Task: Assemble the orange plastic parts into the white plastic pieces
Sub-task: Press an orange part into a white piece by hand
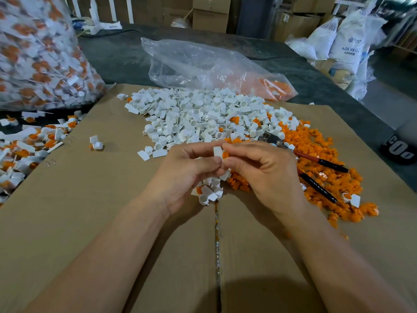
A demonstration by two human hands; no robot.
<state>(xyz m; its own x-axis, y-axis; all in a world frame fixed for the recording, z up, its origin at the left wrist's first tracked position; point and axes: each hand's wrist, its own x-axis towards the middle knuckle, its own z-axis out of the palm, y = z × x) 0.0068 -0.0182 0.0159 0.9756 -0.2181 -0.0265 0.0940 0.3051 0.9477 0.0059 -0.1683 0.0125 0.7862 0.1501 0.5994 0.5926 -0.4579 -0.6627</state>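
Centrally, a white plastic piece (218, 152) is pinched by the left hand (189, 175) while an orange plastic part (225, 155) is gripped against it by the right hand (264, 170). Behind them, a white pile (198, 116) is spread on cardboard (101, 199); orange parts (316, 141) and pliers (316, 161) lie at right.

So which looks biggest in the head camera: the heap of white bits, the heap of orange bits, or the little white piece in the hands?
1. Heap of white plastic pieces: largest.
2. Heap of orange plastic parts: smaller, though partly hidden by the right hand.
3. Single white plastic piece pinched between both hands: far the smallest, though nearest the camera.
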